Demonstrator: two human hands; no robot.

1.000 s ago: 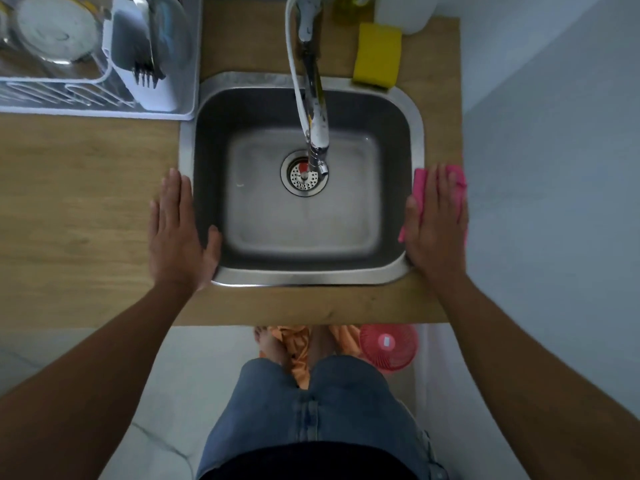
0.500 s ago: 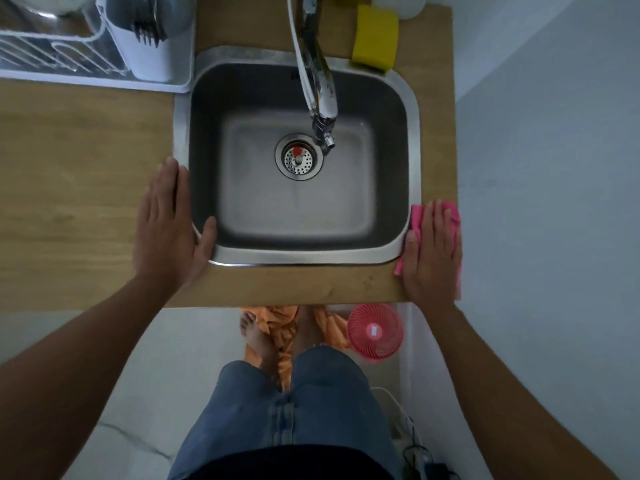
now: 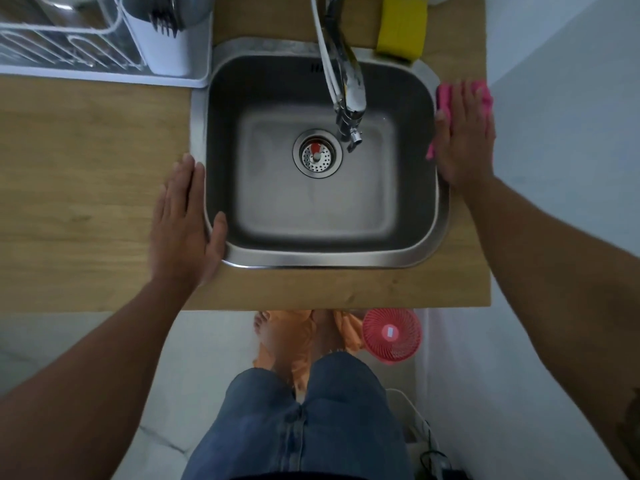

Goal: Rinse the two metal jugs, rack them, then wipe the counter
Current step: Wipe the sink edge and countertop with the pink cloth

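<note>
- Right hand pressed flat, fingers together and stretched out, on top of a pink cloth on the narrow strip of desk to the right of the sink; not closed around anything, only bearing down on the cloth.
- Left hand laid flat and empty on the desk, fingers together along the left rim of the sink, thumb hooked over the rim near the front corner.
- Pink cloth showing beyond the right fingertips and along the thumb side; soft, limp, thin, likely damp. Best worked under a flat palm, as here, or pinched at a loose edge to lift; likely to bunch or fold if pushed from one corner only.
- Risk on that strip: little room between sink rim and desk edge, so cloth easily pushed over either side.
- Sink basin bare, strainer in the drain, tap swung over it, no water seen running.
- White dish rack at the far left corner, metal ware standing in it, cropped by the frame; whether these are the two jugs, impossible to tell.
- Judged from this: rinsing and racking probably done, wiping in hand.
- Yellow sponge behind the sink, apart from the cloth.
</note>
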